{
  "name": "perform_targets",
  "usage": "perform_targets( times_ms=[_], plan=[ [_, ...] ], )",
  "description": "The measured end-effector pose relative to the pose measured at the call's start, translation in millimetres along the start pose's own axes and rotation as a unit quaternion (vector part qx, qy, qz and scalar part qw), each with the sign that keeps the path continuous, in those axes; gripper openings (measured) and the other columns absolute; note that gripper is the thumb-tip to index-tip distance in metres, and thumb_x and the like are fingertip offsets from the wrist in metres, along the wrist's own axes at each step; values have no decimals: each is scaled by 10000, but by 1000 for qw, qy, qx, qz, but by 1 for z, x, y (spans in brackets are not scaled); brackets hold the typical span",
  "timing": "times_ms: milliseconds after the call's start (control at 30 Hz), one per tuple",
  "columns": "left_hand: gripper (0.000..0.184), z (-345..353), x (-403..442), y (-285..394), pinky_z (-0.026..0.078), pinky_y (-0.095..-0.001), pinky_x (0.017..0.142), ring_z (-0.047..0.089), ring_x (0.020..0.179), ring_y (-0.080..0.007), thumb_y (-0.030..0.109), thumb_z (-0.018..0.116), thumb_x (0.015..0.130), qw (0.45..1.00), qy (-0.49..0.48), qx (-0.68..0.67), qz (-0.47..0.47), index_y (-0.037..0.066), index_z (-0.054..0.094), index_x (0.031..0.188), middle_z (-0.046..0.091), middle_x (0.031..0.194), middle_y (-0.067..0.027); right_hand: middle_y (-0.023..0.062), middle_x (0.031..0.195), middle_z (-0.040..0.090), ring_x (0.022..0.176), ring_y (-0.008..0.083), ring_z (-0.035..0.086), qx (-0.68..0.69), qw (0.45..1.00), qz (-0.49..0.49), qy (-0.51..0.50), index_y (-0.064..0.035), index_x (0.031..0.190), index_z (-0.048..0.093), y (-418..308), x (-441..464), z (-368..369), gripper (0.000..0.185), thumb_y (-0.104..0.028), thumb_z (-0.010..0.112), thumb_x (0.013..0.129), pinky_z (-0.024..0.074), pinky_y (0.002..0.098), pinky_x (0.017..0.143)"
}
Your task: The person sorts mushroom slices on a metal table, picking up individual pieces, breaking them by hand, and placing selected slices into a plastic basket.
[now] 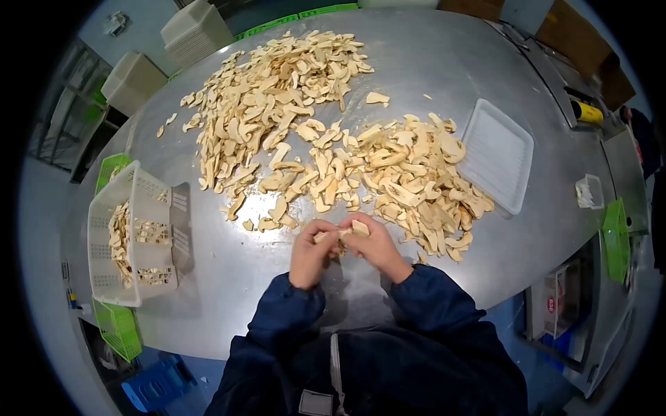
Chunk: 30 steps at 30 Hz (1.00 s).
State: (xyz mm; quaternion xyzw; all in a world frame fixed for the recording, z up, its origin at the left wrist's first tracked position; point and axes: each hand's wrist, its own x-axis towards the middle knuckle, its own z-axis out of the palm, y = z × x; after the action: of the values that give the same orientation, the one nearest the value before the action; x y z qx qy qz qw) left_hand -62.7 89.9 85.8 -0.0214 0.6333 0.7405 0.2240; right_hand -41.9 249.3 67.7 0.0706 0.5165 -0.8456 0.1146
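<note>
In the head view, a white perforated basket [136,236] stood at the far left of the metal surface [229,305], with slices [119,243] inside. Right of it, beyond the hands, spread the large heap [267,97] of pale, dried-looking slices, its loose near edge just ahead of the left hand [311,255]. That hand's grip was closed to a narrow pinch, a small pale piece [320,237] showing between its fingers; how far the piece ran under them could not be told. The right hand [375,249] was just beside it, the fingertips of both meeting or nearly so in front of the body. Its grip was also nearly closed, on a pale slice [360,227] whose exposed end poked up between thumb and fingers, pointing away from the body. The slice's long axis seemed to run forward and back with a slight slant, though the fingers hid its lower part. It lay within the right grip, to the right of the left one, so the right hand was nearer. Farther right, the smaller heap [423,180] lay ahead of the right hand, and a white tray [496,156] rested at its far side.
</note>
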Motion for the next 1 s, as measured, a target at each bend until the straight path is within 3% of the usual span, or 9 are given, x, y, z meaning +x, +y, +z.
perform_targets(
  times_ms=[133,200,300,400,500,667,833,900,1000],
  plan=[
    [200,1,13,0,412,-265,669,530,756,-148,157,602,859,969,13,186,164,3,567,982,563,822,-58,47,797,565,584,101,517,217,976,-7,2,-40,902,556,10,9,-20,80,-115,571,877,384,209,475],
    [335,-5,31,18,424,-367,753,521,859,-299,203,659,783,837,77,443,312,-2,558,1027,536,903,-140,91,816,579,603,145,546,331,943,17,-17,-26,928,540,3,12,-24,91,-107,528,889,394,230,455],
    [379,-7,60,19,420,-415,792,502,914,-348,233,687,731,732,140,572,344,33,570,1031,532,959,-151,101,817,580,546,143,518,282,952,100,-62,-8,988,517,-6,6,-20,137,-96,529,884,385,244,423],
    [333,-14,77,15,445,-412,758,536,873,-337,196,660,740,689,104,612,375,68,585,1038,546,914,-140,111,832,580,459,108,433,118,944,218,-220,21,1164,470,-10,2,-18,309,-77,532,877,321,220,357],
    [303,-31,77,15,469,-411,697,572,811,-317,140,616,760,734,113,595,308,101,596,1059,560,859,-124,129,852,577,493,88,442,130,930,277,-203,19,1290,384,-2,-2,-13,444,-48,532,876,291,190,350],
    [149,-66,78,30,485,-376,691,608,779,-326,122,564,831,816,114,515,235,47,658,919,633,834,-148,155,943,562,534,113,456,222,973,67,-3,10,1343,321,-9,6,-17,493,-53,505,891,275,188,368],
    [289,-31,100,36,482,-368,715,600,815,-296,188,612,812,807,105,522,254,24,616,1050,613,891,-154,125,886,578,523,104,455,210,974,63,-49,35,1272,408,-5,8,-15,405,-71,514,896,277,191,377],
    [344,-15,116,30,472,-395,730,579,857,-315,220,609,806,729,141,596,305,53,592,1106,589,874,-146,116,870,581,513,97,448,200,975,72,-66,37,1204,462,-3,9,-14,334,-78,518,896,276,191,375],
    [374,-11,128,26,464,-415,741,564,889,-321,224,600,804,708,113,638,280,77,568,1145,571,865,-140,108,849,585,510,95,449,193,976,79,-66,37,1164,479,-6,7,-18,299,-84,525,894,276,190,372]
  ],
)
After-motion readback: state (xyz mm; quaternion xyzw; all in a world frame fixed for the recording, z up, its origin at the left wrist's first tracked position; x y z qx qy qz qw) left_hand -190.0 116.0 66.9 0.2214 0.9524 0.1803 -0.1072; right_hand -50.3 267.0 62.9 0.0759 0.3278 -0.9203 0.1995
